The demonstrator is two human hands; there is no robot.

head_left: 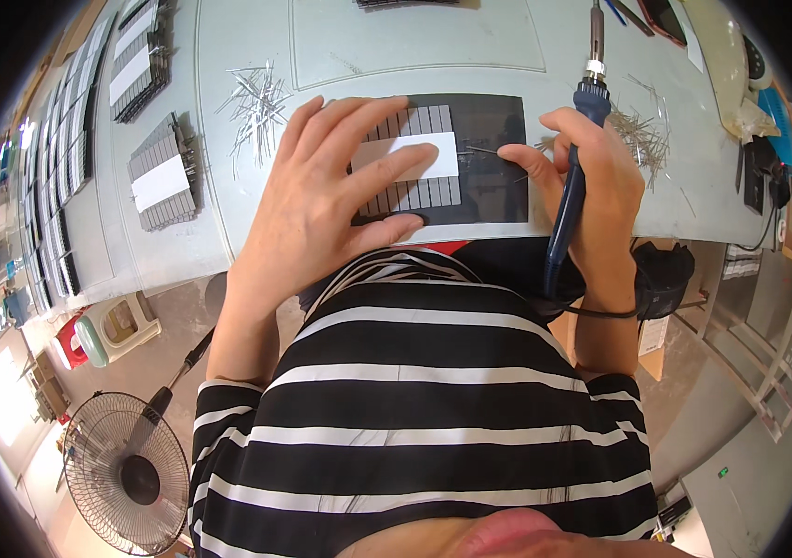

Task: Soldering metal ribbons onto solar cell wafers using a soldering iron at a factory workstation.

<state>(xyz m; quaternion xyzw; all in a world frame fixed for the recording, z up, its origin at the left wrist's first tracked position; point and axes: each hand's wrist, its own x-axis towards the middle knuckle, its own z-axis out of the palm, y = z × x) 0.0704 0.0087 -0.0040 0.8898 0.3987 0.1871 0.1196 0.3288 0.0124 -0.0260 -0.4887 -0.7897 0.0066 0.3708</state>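
My left hand [326,177] lies spread on a small grey slatted panel [430,192] with a white strip [442,156] across its middle. The panel rests on a dark rectangular mat [498,200], thumb and little finger reaching its near and far sides. My right hand [600,177] is closed round a soldering iron [566,209], its metal tip pointing away from me. Between that hand's thumb and index finger, a thin metal strip [482,150] points toward the panel's right end; whether it is pinched is hard to see.
Loose metal strips [256,107] lie left of the mat, and another pile [642,139] lies behind my right hand. Stacked slatted panels [163,181] stand on the left of the table [340,60]. A black cable [600,312] runs past my right wrist. A fan [131,474] stands lower left.
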